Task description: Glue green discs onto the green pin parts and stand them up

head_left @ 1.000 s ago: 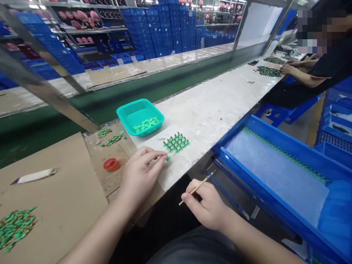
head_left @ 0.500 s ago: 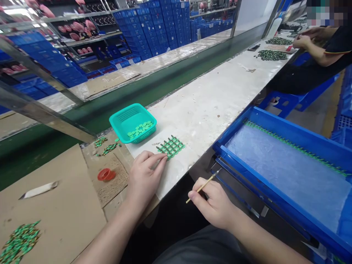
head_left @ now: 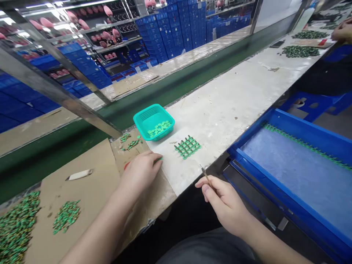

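My left hand is over the left end of the white tabletop, its thumb and fingers pinched together. A bit of green shows at the fingertips, too small to make out fully. To the right of that hand, small green discs with dark upright stems stand in tight rows. My right hand grips a thin brush with a wooden handle, its tip pointing up past the table's front edge. A red dish is mostly hidden behind my left hand. Loose green discs lie inside a turquoise basket behind the rows.
Piles of green and gold pieces lie on cardboard at left, near a white pointed tool. A blue tray with green pieces along its far side stands at right. A co-worker's hand shows at far right.
My left hand has moved left, away from the rows of green discs. My right hand has turned the brush more upright. The view has swung left, showing more of the piles.
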Tool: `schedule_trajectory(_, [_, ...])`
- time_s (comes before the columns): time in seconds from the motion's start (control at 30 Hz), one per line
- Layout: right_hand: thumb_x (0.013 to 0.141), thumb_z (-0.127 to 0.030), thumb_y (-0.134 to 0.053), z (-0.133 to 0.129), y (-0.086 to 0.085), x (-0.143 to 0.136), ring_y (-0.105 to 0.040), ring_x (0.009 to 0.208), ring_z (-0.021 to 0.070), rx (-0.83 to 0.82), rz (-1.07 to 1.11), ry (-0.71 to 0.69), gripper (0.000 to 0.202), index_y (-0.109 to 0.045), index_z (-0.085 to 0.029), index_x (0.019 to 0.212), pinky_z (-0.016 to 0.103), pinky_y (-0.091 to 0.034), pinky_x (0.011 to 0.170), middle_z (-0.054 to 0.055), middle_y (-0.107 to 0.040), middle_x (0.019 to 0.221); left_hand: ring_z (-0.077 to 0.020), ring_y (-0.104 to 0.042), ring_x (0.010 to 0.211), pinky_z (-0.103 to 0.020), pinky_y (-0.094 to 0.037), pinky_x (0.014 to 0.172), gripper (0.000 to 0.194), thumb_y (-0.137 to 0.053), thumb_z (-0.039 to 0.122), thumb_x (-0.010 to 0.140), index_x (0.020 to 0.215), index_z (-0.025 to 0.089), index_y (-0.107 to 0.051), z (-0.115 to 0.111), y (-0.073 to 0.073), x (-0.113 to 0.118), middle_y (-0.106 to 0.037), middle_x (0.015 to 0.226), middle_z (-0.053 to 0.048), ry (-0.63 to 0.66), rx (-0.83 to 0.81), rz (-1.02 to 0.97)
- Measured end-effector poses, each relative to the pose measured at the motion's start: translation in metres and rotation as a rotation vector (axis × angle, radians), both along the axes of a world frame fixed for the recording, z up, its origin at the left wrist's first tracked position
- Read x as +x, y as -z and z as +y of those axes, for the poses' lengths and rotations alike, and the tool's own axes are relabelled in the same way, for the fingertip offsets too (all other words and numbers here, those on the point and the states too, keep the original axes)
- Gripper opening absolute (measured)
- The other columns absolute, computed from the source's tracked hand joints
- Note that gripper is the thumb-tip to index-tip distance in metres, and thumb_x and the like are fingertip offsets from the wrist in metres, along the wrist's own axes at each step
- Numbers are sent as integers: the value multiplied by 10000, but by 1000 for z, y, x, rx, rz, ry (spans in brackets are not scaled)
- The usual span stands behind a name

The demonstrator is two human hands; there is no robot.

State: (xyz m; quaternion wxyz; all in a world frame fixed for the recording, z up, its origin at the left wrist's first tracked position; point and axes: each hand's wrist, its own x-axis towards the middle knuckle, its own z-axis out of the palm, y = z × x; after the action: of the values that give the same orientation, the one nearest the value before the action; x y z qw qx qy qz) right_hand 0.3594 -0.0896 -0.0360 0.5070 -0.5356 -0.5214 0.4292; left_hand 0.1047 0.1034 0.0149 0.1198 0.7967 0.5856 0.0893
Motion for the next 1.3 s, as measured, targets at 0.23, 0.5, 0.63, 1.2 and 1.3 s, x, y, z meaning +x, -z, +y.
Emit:
schedule_trajectory(0.23, [1251,-470,-529,-8,-4,-8,-772,836,201,-4,-88,-35,423,-873,-227,1284,324,-661,827,33,-761,876,-300,-813,966,-395,-631,872,162,-694,414,920,907,298,-806,-18,-11,-8,-866,1021,-60,19,-113,-75])
schedule_trajectory(0.5, [1287,-328,-481,-1,-5,-26,-763,739,157,108,1,-341,484,-742,-358,1693,294,-689,743,49,-911,1056,-227,-720,691,-345,-547,650,373,-581,543,1055,838,287,-744,-120,17,-77,-744,728,-15,-183,51,-227])
schedule_trajectory(0.63, [1237,-554,-629,21,-32,-40,-897,1208,296,96,245,-534,484,-775,-398,1672,467,-763,1061,106,-884,1543,-254,-727,770,-397,-565,762,344,-615,513,1104,887,292,-767,-136,40,-93,-708,739,-19,-218,219,-256])
schedule_trajectory(1.2, [1232,-269,-685,153,-55,-136,-875,945,151,411,-207,-182,206,-843,-247,1101,288,-747,851,37,-876,1115,-270,-795,1151,-462,-523,1038,317,-627,204,1181,1439,182,-810,-156,71,-126,-911,1385,-84,201,538,-199])
schedule_trajectory(1.3, [1246,-286,-662,173,-47,-153,-829,849,131,504,-250,-191,165,-758,-264,1114,282,-700,784,-2,-823,1022,-313,-805,1248,-479,-567,1109,359,-688,324,1135,1457,272,-839,-157,85,-126,-900,1410,-85,136,549,-222])
